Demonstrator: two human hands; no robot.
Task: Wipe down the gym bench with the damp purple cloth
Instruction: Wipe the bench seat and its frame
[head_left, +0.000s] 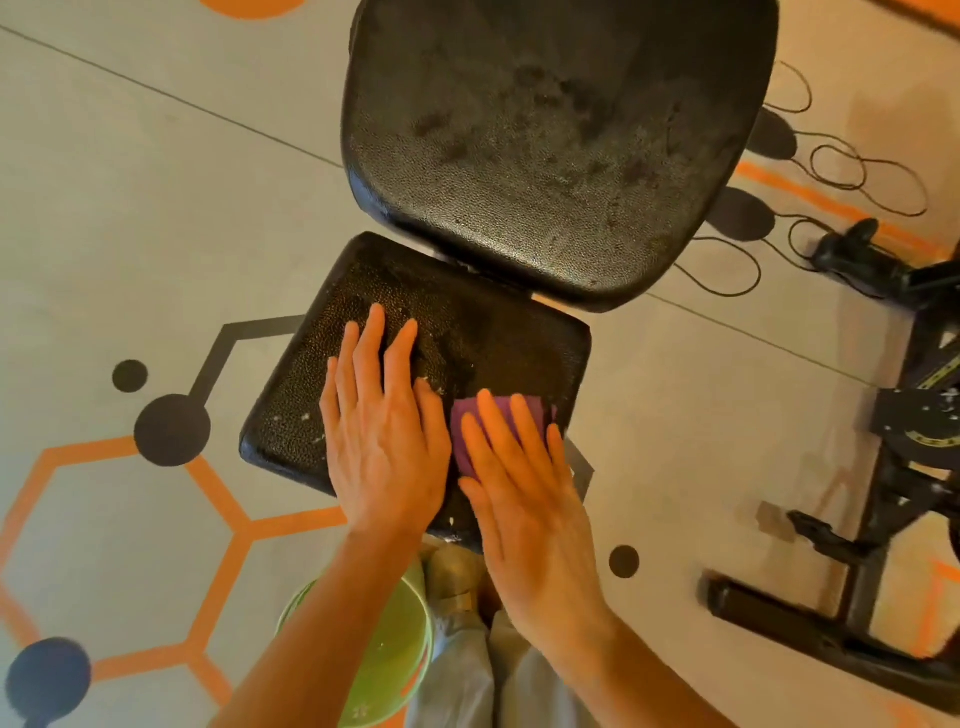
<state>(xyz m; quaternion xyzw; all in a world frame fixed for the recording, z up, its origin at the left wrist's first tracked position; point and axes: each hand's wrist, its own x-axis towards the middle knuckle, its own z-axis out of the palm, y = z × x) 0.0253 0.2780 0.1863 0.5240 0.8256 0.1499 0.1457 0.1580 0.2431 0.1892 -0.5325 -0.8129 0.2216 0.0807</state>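
The gym bench has a black textured seat pad (291, 415) below me and a larger black back pad (545, 145) beyond it, streaked with damp marks. My left hand (382, 436) lies flat on the seat pad with straight, spread fingers. My right hand (524, 493) presses flat on the purple cloth (524, 415) near the seat's right edge. Most of the cloth is hidden under my fingers. White specks dot the seat.
A green bucket (384, 660) stands on the floor by my legs, partly behind my left forearm. Black exercise equipment (883, 519) stands at the right, with looped black cords (857, 182) on the floor behind it. The floor shows orange hexagons and black dots.
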